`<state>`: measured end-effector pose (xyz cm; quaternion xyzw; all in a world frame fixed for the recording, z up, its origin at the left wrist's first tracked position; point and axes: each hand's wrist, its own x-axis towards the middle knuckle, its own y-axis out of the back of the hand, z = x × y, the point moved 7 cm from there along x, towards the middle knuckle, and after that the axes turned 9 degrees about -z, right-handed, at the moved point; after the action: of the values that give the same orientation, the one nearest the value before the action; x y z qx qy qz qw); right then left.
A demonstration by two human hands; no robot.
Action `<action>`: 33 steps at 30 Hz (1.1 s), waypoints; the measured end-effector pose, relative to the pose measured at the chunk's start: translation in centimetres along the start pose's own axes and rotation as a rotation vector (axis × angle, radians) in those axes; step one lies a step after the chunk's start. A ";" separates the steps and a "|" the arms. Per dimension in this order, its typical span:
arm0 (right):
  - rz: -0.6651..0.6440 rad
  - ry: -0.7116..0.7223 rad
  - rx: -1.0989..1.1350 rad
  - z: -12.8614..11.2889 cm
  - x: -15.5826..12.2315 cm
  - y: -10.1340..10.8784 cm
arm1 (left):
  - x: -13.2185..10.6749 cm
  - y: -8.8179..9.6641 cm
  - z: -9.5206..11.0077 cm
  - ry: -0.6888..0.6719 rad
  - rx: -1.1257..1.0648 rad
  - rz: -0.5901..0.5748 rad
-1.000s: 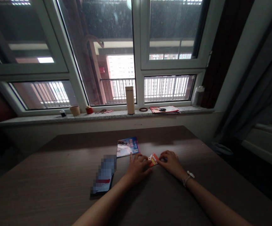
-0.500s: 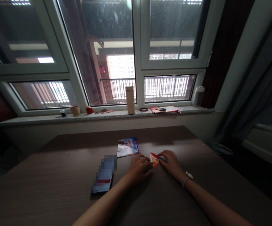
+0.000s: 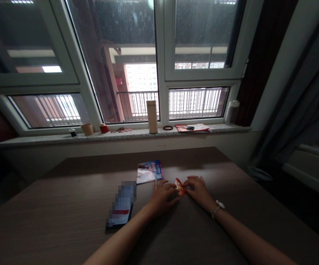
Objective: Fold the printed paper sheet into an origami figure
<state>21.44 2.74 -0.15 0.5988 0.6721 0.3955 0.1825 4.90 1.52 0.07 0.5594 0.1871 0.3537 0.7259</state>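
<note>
Because the small red paper (image 3: 180, 186) is standing nearly edge-on between the fingers, little of its face is showing and its print is too small to read. A pixelated patch is covering most of the dark phone (image 3: 122, 205) lying left of the forearms, and both arms are running off the bottom edge. A brown wooden table (image 3: 65, 221) is filling the lower view, with a glossy blue booklet (image 3: 149, 171) lying flat just beyond the left hand (image 3: 161, 197). Behind it, a stone windowsill (image 3: 38, 139) is carrying a tall beige flask (image 3: 152, 117), a paper cup (image 3: 87, 129) and some red papers (image 3: 194, 127); dark curtains are hanging at the right. That left hand is resting knuckles-up, fingers curled, thumb and fingertips pinching the paper's left side. The right hand (image 3: 199, 189), wearing a wrist band (image 3: 218, 206), is lying palm-down, its fingertips gripping the paper's right side just above the tabletop.
</note>
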 end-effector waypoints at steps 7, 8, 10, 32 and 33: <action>-0.016 0.077 -0.069 -0.8 -0.1 0.1 | 0.1 -0.2 -0.2 0.010 -0.003 -0.001; -0.018 0.098 -0.091 -1.1 -0.2 0.2 | 0.1 -0.2 -0.2 0.011 -0.002 0.002; -0.026 0.148 -0.142 -1.6 -0.3 0.3 | 0.1 -0.2 -0.2 0.012 0.005 0.007; -0.124 0.248 -0.294 -3.5 -0.7 0.6 | 0.1 -0.1 -0.1 0.031 -0.015 -0.010; -0.122 0.247 -0.293 -3.4 -0.7 0.6 | 0.1 -0.1 0.0 0.031 -0.021 -0.013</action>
<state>19.52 0.96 2.26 0.4709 0.6596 0.5479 0.2075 4.97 1.64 0.02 0.5449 0.1980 0.3598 0.7310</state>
